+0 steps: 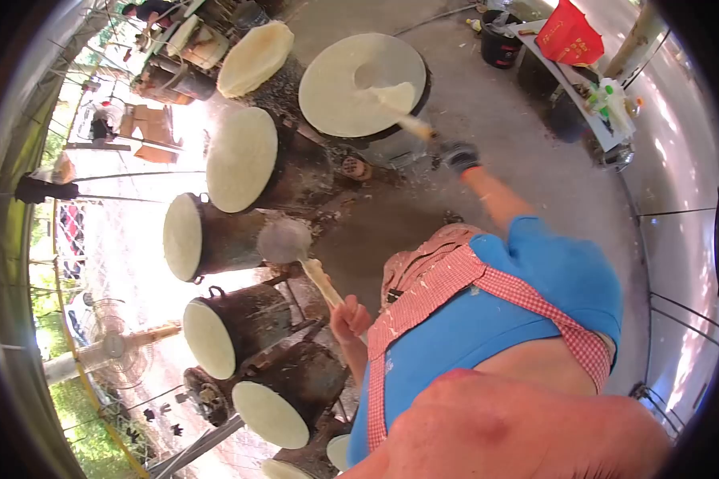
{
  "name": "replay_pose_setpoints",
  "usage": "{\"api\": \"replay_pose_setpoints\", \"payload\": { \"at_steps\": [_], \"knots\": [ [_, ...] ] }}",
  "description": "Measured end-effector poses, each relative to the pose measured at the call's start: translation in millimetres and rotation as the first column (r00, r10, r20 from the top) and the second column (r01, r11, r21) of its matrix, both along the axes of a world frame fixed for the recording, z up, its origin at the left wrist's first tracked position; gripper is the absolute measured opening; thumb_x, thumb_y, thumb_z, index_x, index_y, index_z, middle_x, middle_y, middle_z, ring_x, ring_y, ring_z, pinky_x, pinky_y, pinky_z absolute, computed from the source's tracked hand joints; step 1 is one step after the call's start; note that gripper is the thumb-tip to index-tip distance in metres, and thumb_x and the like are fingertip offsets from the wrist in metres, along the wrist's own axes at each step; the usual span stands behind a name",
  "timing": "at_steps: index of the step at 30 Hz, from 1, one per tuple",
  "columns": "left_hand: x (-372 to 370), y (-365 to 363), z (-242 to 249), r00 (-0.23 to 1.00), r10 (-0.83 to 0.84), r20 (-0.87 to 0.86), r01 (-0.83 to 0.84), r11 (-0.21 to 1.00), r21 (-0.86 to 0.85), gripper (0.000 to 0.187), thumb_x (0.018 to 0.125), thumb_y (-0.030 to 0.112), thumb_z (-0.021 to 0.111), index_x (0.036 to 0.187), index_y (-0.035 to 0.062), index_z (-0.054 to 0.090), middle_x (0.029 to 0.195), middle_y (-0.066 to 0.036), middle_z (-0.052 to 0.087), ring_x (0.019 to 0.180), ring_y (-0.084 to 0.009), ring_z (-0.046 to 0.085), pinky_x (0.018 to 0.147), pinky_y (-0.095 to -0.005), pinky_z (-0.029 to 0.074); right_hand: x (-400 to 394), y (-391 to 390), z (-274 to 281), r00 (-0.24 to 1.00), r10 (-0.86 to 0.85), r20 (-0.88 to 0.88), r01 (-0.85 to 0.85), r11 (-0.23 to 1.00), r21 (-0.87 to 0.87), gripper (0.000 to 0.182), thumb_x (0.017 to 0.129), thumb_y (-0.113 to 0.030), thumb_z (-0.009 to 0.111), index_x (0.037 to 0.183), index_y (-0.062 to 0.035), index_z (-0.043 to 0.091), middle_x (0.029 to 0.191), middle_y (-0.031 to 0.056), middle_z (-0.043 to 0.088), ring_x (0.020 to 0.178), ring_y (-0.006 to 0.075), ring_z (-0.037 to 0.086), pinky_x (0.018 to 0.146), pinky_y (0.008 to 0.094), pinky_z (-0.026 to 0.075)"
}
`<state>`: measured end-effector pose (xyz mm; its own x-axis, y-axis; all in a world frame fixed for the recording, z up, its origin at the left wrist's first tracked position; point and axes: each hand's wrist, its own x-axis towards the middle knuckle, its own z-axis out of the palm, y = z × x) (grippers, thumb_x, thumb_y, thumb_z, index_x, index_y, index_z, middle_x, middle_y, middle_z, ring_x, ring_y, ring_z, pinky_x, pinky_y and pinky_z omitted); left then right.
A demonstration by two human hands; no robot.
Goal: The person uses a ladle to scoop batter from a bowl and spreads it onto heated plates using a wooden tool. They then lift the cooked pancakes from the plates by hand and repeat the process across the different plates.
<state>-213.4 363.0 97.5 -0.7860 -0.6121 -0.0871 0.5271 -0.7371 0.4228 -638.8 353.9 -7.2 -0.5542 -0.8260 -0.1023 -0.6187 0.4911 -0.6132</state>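
Observation:
My left hand [348, 319] is bare and closed round the pale handle [321, 279] of a flat round metal ladle [284, 241]. That ladle hangs beside the row of pots. My right hand [460, 156] wears a dark glove and grips a light-coloured stick tool [414, 125]. The tool's far end reaches onto the pale, creamy surface of a large round pan [335, 88]. A darker round patch shows in the pan beside pale material. A red checked apron [431, 291] with light smears covers my blue shirt [471, 319].
Several dark drums, topped with pale discs [242, 160], curve down the left side. A pale disc [256, 59] lies near the pan. At the upper right are a black bucket [499, 48] and a table [571, 92] with a red bag [570, 33]. A fan [114, 345] stands at left.

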Motion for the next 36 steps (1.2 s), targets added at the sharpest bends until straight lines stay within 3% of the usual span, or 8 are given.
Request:
{"api": "replay_pose_setpoints", "payload": {
  "at_steps": [3,4,7,11,20,26,30,36],
  "knots": [
    [-4.3,11.6,-9.3,0.994,0.071,-0.087,-0.063,0.994,0.092,0.046,0.092,0.019,0.032,0.134,0.0295,0.016,0.060,0.001,0.032,0.042,-0.0045,0.031,0.039,-0.0174,0.033,-30.9,4.6,29.9,0.959,-0.113,0.260,0.083,0.989,0.125,0.032,0.085,-0.032,0.037,0.105,-0.0132,0.055,0.096,0.0161,0.058,0.086,0.0288,0.057,0.073,0.0392,0.044],
    [-27.8,25.6,19.9,0.979,0.203,0.029,-0.199,0.906,0.372,0.015,0.089,0.020,0.039,0.091,0.0106,0.051,0.050,0.004,0.028,0.035,-0.0034,0.027,0.030,-0.0166,0.027,-34.3,-12.8,12.0,0.988,-0.056,0.147,0.041,0.993,0.107,0.033,0.085,-0.033,0.037,0.105,-0.0134,0.055,0.096,0.0157,0.058,0.086,0.0283,0.057,0.073,0.0389,0.044],
    [-40.4,5.2,3.9,0.990,0.079,-0.118,-0.012,0.873,0.487,0.018,0.090,0.023,0.038,0.088,0.0101,0.050,0.049,0.005,0.027,0.034,-0.0039,0.025,0.030,-0.0173,0.026,-25.9,-52.9,-88.2,0.863,0.228,-0.450,-0.147,0.967,0.208,0.035,0.086,-0.036,0.036,0.107,-0.0142,0.054,0.098,0.0146,0.058,0.087,0.0269,0.057,0.074,0.0380,0.044],
    [-36.7,-11.8,-19.0,0.987,-0.032,-0.154,0.078,0.949,0.305,0.040,0.093,0.022,0.031,0.131,0.0318,0.024,0.059,0.001,0.031,0.043,-0.0053,0.031,0.044,-0.0175,0.034,-43.4,-13.7,-7.2,0.961,0.044,0.272,-0.031,0.998,-0.051,0.038,0.087,-0.033,0.034,0.108,-0.0083,0.052,0.100,0.0132,0.059,0.088,0.0274,0.057,0.076,0.0365,0.043],
    [-52.7,-36.6,-50.3,0.953,-0.104,0.285,-0.039,0.889,0.456,0.033,0.090,0.017,0.038,0.122,0.0229,0.040,0.055,0.003,0.028,0.036,-0.0051,0.024,0.030,-0.0176,0.021,-80.6,-38.3,-135.6,0.929,0.088,-0.360,-0.125,0.989,-0.081,0.039,0.084,-0.038,0.043,0.108,-0.0098,0.054,0.096,0.0142,0.059,0.084,0.0245,0.057,0.073,0.0333,0.043],
    [-78.5,-53.4,-52.0,0.934,-0.136,0.331,-0.091,0.805,0.587,0.010,0.088,0.012,0.043,0.095,0.0069,0.048,0.054,0.005,0.026,0.037,-0.0039,0.020,0.031,-0.0188,0.017,-186.1,-49.8,-109.2,0.445,-0.093,0.891,-0.184,0.964,0.193,0.035,0.087,-0.031,0.039,0.108,-0.0066,0.053,0.123,0.0114,0.045,0.107,0.0201,0.045,0.089,0.0342,0.037],
    [-86.3,-56.7,-62.4,0.872,-0.163,0.461,-0.098,0.865,0.492,0.024,0.087,0.010,0.043,0.063,0.0114,0.038,0.051,0.006,0.022,0.037,-0.0031,0.020,0.031,-0.0187,0.018,-95.0,-17.0,-111.5,0.988,-0.011,0.152,0.046,0.972,-0.229,0.035,0.087,-0.035,0.039,0.114,-0.0158,0.050,0.105,0.0118,0.056,0.093,0.0215,0.054,0.080,0.0299,0.040],
    [-114.7,-45.8,-42.6,0.951,-0.142,0.275,-0.076,0.754,0.652,0.030,0.088,0.012,0.041,0.060,0.0132,0.031,0.049,0.005,0.022,0.035,-0.0043,0.019,0.030,-0.0195,0.018,-185.7,-129.0,1.1,0.945,-0.276,0.178,0.296,0.950,-0.101,0.054,0.078,-0.053,0.041,0.103,-0.0086,0.057,0.103,0.0200,0.055,0.094,0.0312,0.055,0.081,0.0369,0.040]
  ]
}}
